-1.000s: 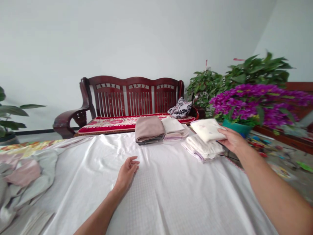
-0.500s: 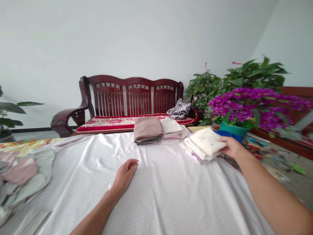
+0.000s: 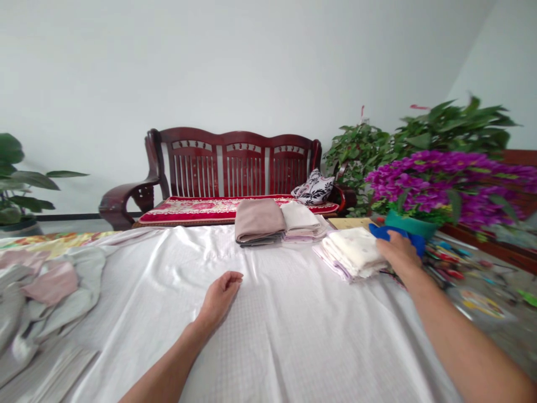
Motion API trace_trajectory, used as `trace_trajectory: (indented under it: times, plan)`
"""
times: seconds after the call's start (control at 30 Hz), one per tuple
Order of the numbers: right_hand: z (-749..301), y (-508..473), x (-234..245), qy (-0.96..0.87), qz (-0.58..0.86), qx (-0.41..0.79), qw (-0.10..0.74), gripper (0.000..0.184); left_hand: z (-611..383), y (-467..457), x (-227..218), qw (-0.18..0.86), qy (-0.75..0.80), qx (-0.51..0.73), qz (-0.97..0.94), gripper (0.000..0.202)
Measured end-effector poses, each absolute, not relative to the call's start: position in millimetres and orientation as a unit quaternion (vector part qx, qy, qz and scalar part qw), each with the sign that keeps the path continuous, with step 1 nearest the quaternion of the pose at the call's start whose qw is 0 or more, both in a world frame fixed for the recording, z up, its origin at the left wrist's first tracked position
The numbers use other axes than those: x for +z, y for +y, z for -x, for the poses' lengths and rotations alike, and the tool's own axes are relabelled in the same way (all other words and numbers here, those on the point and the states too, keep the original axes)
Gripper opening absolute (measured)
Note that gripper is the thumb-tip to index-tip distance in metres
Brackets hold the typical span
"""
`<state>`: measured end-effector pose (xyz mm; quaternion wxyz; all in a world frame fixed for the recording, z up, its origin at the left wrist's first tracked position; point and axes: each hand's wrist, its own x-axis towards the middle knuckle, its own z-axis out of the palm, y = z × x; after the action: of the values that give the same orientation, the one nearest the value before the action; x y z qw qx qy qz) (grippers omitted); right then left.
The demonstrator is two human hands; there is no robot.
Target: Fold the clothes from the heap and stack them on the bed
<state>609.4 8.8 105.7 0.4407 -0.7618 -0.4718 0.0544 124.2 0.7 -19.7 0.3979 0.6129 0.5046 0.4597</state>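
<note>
My left hand (image 3: 222, 291) rests on the white sheet (image 3: 260, 336) with its fingers loosely curled together and nothing in them. At the right, my right hand (image 3: 399, 253) is beside the near right edge of a stack of folded cream and pale purple cloths (image 3: 354, 252). Its fingers look apart and not clamped on the cloth; their tips partly hide against it. Just behind that hand is a blue item (image 3: 413, 240). Farther back stand a folded brown cloth (image 3: 260, 219) on dark grey ones and a folded off-white stack (image 3: 300, 218).
Crumpled grey and pink clothes (image 3: 54, 282) lie at the left. A wooden bench (image 3: 241, 151) with a patterned cushion (image 3: 314, 187) stands behind. Purple flowers (image 3: 444, 184) in a teal pot (image 3: 413, 224) and assorted small objects (image 3: 453, 260) are at the right.
My right hand has loosened from the cream cloth's edge and shifted slightly toward the blue item. The view has turned a little left; my left hand stays on the sheet.
</note>
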Motion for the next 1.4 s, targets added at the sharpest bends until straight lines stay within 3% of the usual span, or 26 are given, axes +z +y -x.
trace_trajectory:
  times: [0.13,0.3,0.43,0.57,0.7,0.8,0.93,1.13,1.23,1.3,1.4]
  plan:
    - [-590.8,15.1,107.1,-0.577,0.755,-0.119,0.29,0.053,-124.8,-1.3,-15.6,0.375,0.514,0.454,-0.624,0.022]
    - [-570.2,31.6,71.4,-0.648,0.736,-0.057,0.186,0.039,-124.6,-0.8,-16.0,0.367,0.511,0.446,-0.637,0.022]
    - [-578.1,36.2,60.2,-0.635,0.741,-0.013,0.216,0.031,-124.8,0.1,-17.6,0.368,0.505,0.46,-0.63,0.021]
    - [-580.4,33.3,84.6,-0.626,0.735,0.003,0.261,0.022,-126.9,-0.4,-17.8,0.374,0.508,0.477,-0.612,0.02]
    - [-529.9,20.8,105.4,-0.657,0.683,-0.092,0.307,0.03,-128.5,0.7,-20.4,0.403,0.5,0.497,-0.584,0.025]
    - [-460.0,5.0,87.8,-0.724,0.599,-0.003,0.341,0.038,-122.0,2.0,-21.3,0.419,0.496,0.478,-0.592,0.03]
    - [-374.2,-4.5,29.7,-0.776,0.539,0.115,0.306,0.044,-83.2,1.5,-13.0,0.321,0.536,0.453,-0.636,0.028]
    - [-336.1,6.2,-30.0,-0.789,0.541,0.019,0.289,0.046,53.9,-9.1,24.8,0.152,0.645,0.495,-0.562,0.029]
    - [-338.8,8.1,-37.2,-0.798,0.529,-0.01,0.289,0.043,125.9,-25.7,48.3,-0.045,0.758,0.466,-0.454,0.033]
    - [-340.8,9.1,-39.2,-0.801,0.526,-0.009,0.286,0.044,162.5,-38.1,60.5,-0.123,0.814,0.431,-0.37,0.041]
    - [-342.0,11.7,-42.3,-0.803,0.525,-0.011,0.283,0.044,198.1,-52.2,69.8,-0.094,0.874,0.391,-0.272,0.064]
